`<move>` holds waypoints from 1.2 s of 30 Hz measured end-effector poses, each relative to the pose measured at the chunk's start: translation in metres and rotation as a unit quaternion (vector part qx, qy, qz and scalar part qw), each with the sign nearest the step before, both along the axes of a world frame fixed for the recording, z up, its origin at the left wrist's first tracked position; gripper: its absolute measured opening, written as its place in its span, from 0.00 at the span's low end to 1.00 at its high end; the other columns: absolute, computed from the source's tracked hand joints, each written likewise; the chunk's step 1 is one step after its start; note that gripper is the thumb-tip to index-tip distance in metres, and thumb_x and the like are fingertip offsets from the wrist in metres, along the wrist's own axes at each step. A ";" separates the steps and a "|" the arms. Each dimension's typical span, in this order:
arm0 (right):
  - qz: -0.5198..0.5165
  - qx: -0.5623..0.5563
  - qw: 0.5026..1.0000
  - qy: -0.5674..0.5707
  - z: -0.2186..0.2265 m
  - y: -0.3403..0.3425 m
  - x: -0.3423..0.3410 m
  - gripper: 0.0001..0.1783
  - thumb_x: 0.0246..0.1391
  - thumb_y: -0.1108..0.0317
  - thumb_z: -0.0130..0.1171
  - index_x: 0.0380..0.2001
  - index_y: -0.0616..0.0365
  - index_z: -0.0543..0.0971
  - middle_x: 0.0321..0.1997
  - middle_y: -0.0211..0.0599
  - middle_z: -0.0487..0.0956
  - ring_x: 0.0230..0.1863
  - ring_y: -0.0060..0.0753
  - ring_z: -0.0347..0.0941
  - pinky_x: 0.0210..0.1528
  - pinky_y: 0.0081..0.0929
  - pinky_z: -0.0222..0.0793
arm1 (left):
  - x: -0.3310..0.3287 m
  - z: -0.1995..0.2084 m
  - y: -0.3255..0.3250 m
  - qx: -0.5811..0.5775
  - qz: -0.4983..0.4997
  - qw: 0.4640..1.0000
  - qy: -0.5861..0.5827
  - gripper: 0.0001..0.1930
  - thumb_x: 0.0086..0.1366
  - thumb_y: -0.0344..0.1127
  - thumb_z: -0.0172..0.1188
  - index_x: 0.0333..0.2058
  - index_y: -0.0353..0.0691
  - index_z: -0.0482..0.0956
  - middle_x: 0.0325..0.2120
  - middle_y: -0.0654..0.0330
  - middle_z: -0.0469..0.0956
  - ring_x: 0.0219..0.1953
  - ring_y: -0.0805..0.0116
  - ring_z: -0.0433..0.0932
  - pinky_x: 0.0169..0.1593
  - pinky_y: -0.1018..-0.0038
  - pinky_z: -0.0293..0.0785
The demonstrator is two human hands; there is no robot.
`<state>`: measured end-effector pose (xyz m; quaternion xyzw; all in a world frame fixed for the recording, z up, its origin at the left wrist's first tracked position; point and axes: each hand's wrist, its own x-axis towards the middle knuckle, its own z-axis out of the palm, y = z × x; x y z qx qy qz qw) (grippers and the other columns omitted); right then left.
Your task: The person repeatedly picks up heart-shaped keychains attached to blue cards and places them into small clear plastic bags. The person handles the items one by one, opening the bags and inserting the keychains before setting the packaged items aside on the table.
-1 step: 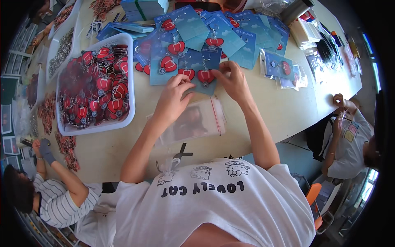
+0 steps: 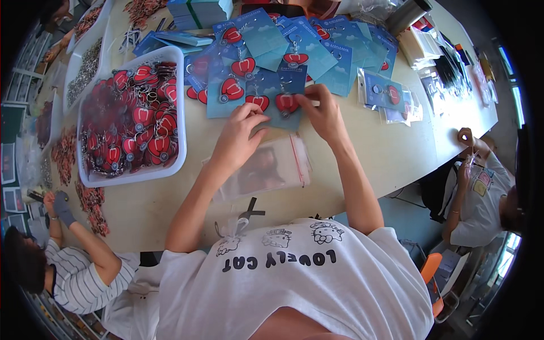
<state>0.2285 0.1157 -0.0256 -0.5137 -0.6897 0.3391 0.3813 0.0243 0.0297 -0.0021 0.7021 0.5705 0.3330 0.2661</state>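
Note:
A blue backing card (image 2: 281, 93) with a red heart-shaped keychain (image 2: 287, 103) on it lies at the front of a spread of similar cards. My right hand (image 2: 323, 113) pinches that card's right side beside the red charm. My left hand (image 2: 241, 136) rests its fingertips on the card's lower left edge, by a second red charm (image 2: 256, 102). A pile of clear zip bags with a red seal strip (image 2: 272, 164) lies on the table just below both hands.
A white tray (image 2: 130, 175) full of loose red keychains stands at the left. More blue cards (image 2: 306, 45) cover the table's far side, bagged ones (image 2: 391, 96) at right. A person in a striped top sits at lower left, another person at right.
My right hand has shifted slightly with the card; the red charm now sits closer to its fingers. My left hand stays in place.

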 end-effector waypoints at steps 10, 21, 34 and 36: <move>0.083 -0.124 0.980 0.133 0.092 -0.012 0.057 0.11 0.62 0.70 0.52 0.45 0.62 0.76 0.33 0.29 0.79 0.35 0.13 0.71 0.38 0.12 0.66 | 0.019 0.025 0.017 -0.117 0.013 0.938 -0.325 0.16 0.66 0.37 0.57 0.48 0.34 0.74 0.40 0.60 0.77 0.43 0.73 0.76 0.47 0.75 0.73; 0.183 0.149 0.963 -0.132 0.061 -0.057 0.028 0.25 0.42 0.58 0.68 0.47 0.47 0.78 0.57 0.35 0.71 0.56 0.42 0.67 0.53 0.39 0.64 | 0.016 0.021 0.015 -0.213 -0.008 0.902 -0.376 0.14 0.70 0.39 0.51 0.47 0.35 0.75 0.37 0.67 0.77 0.39 0.83 0.75 0.43 0.81 0.73; 0.220 0.227 0.932 -0.174 0.061 -0.064 0.034 0.37 0.35 0.61 0.65 0.56 0.39 0.74 0.61 0.30 0.69 0.62 0.38 0.63 0.58 0.39 0.59 | 0.006 0.042 -0.002 -0.188 0.045 0.862 -0.469 0.14 0.71 0.36 0.49 0.48 0.34 0.74 0.38 0.64 0.79 0.37 0.82 0.78 0.41 0.80 0.77; 0.213 0.251 0.924 -0.196 0.057 -0.066 0.031 0.36 0.36 0.61 0.65 0.56 0.39 0.74 0.61 0.30 0.69 0.62 0.38 0.64 0.58 0.40 0.59 | 0.006 0.042 -0.003 -0.177 0.050 0.872 -0.454 0.14 0.71 0.36 0.49 0.48 0.34 0.74 0.37 0.65 0.78 0.37 0.82 0.77 0.41 0.81 0.75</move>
